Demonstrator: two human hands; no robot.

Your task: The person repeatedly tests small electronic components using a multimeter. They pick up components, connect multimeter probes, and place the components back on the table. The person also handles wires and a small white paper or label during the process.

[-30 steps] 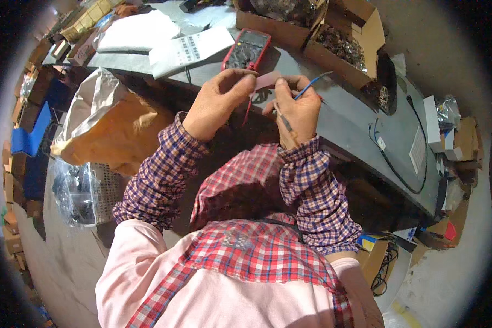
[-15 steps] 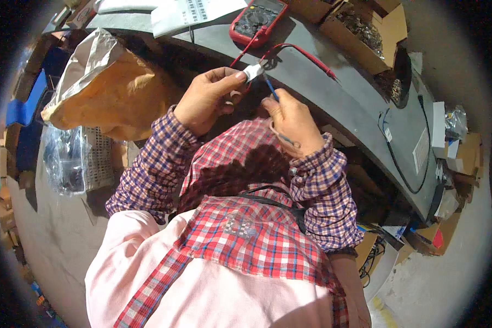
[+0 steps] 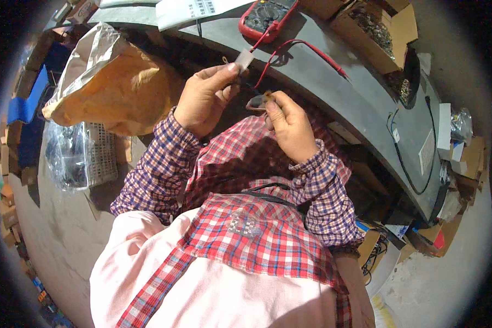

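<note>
Between its thumb and fingers, my left hand (image 3: 205, 97) pinches a small whitish plastic piece (image 3: 245, 59). A red lead (image 3: 262, 41) runs down from the red-and-dark multimeter (image 3: 265, 19) to this piece. My right hand (image 3: 291, 126) is closed just to the right and a little nearer, fingertips pinched on a small dark piece (image 3: 256, 102) with a brass-coloured bit at its end. Its exact kind is too small to make out. Across the bench lies a red test probe (image 3: 328, 60), its lead looping back between the hands.
The grey bench (image 3: 361, 104) curves along the far and right side. Cardboard boxes (image 3: 399, 38) with small metal parts stand at far right. A black cable (image 3: 402, 158) lies on the bench. At left are a large brown paper sack (image 3: 120, 93) and a white plastic crate (image 3: 99, 156).
My hands have moved apart: the left has raised the whitish piece, and the right has drawn away. The blue strip between the hands no longer shows; a dark piece shows at my right fingertips.
</note>
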